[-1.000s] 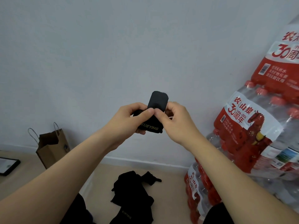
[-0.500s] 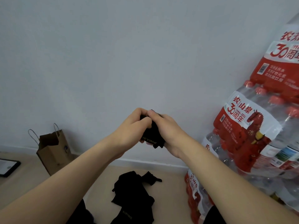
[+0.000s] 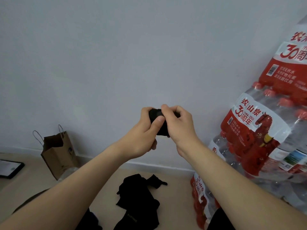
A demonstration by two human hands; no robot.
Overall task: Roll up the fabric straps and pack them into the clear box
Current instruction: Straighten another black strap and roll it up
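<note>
1. Holding a rolled black strap (image 3: 157, 114) in the air before the white wall (image 3: 116, 55), high above the pile of loose straps (image 3: 137, 195).
2. Gripping the roll from its left with the left hand (image 3: 141, 131), thumb pressed across the front, fingers curled behind.
3. Pinching the same roll from its right with the right hand (image 3: 179, 125), fingers curled over the top and the far side, so hiding most of the fabric.
4. Lying in a black heap on the tan floor (image 3: 103, 188), that pile, just below and between the two forearms.
5. Standing open to the left of the pile, near the wall: a brown paper bag (image 3: 58, 155) with cord handles.
6. Further left of the pile, at the frame's edge: a dark tablet (image 3: 10, 168), flat on the floor.
7. Stacked to the right of the pile, against the wall: shrink-wrapped water bottle packs (image 3: 259, 138) with red and white labels.
</note>
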